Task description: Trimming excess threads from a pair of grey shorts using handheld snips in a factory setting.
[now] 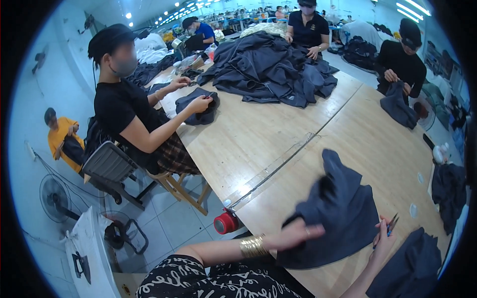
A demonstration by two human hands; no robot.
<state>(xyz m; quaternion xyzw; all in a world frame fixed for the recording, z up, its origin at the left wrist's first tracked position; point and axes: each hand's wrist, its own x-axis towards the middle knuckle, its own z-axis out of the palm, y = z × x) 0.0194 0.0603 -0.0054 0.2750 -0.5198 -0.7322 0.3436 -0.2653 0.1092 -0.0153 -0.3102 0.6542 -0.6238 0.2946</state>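
Note:
A dark grey fabric garment piece (343, 218) lies on the table in front of me, its upper left part lifted and blurred. My left hand (298, 234), with a ring and a gold bangle stack at the wrist, is over its near left part. Motion smears its fingers, so I cannot tell whether they grip the cloth. At the garment's right edge my right hand (383, 237) is closed around small thread snips (392, 226), their blades pointing up and away. Another dark garment piece (410, 265) lies just right of my right forearm.
A large heap of dark garments (263, 64) covers the far part of the table (253, 134). Co-workers handle dark cloth at the left, far side and right. A red round object (226, 223) sits at the table's left edge. More dark cloth (448, 191) lies far right.

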